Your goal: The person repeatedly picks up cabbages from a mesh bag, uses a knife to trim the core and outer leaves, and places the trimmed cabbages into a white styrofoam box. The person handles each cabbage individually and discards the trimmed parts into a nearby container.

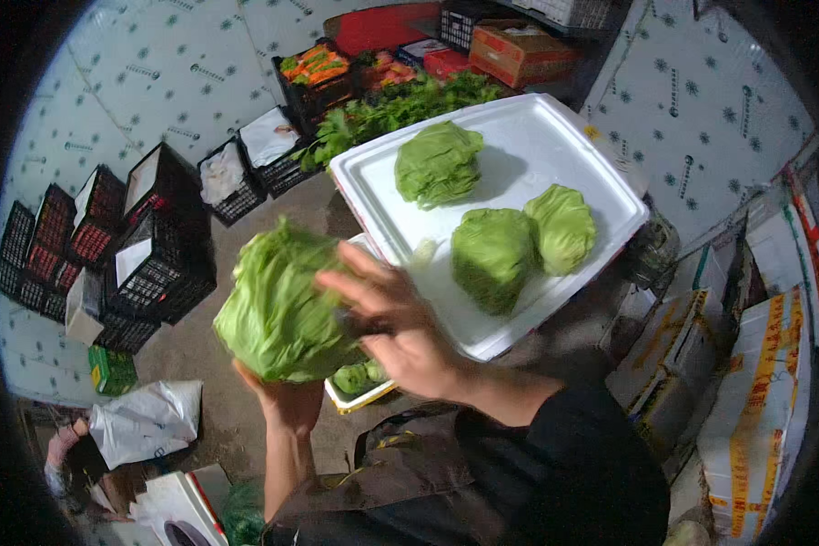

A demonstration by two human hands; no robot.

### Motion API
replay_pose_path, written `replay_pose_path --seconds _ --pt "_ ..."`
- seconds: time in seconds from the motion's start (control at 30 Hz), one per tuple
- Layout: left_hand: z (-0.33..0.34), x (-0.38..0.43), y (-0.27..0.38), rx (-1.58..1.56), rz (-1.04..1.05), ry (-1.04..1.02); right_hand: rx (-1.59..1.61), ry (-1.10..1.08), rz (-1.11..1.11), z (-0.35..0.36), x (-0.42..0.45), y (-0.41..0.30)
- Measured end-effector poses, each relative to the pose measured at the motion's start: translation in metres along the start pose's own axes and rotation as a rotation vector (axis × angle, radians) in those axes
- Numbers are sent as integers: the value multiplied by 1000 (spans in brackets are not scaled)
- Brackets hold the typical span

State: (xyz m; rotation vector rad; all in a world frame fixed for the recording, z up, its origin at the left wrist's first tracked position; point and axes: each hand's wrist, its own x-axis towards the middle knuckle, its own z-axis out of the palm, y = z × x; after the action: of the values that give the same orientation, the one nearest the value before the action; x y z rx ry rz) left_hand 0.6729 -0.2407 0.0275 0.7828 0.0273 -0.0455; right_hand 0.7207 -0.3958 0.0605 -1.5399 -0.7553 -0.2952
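A large head of lettuce (280, 310) rests on my left hand (290, 403), which supports it from underneath. My right hand (396, 327) is at the lettuce's right side, blurred, with its fingers spread; whether the fingertips touch the leaves is unclear. To the right, a white foam tray or lid (559, 130) holds several lettuce heads, one near its far left (440, 164) and others side by side nearer its right. A small pale green piece (424, 252) lies at the tray's left edge. Below it, partly hidden by my right hand and the lettuce, a foam box (345, 403) contains green vegetables.
Black plastic crates (157, 273) are stacked along the left wall. Leafy greens (409, 102), a crate of carrots (317, 68) and a cardboard box (519, 51) stand beyond the tray. Taped foam boxes (751, 416) are at the right. Another person's arm (61, 447) is beside a white bag (147, 423).
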Motion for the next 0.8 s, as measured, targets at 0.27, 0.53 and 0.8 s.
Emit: replay_pose_path --seconds 0.27,0.53,0.8 --pt "194 204 -71 172 -254 -326 -127 300 218 -261 85 17" --pt "147 324 -163 527 -600 -270 169 254 806 -318 93 180" --pt "180 361 -224 1239 -166 -738 -11 431 814 -351 55 191"
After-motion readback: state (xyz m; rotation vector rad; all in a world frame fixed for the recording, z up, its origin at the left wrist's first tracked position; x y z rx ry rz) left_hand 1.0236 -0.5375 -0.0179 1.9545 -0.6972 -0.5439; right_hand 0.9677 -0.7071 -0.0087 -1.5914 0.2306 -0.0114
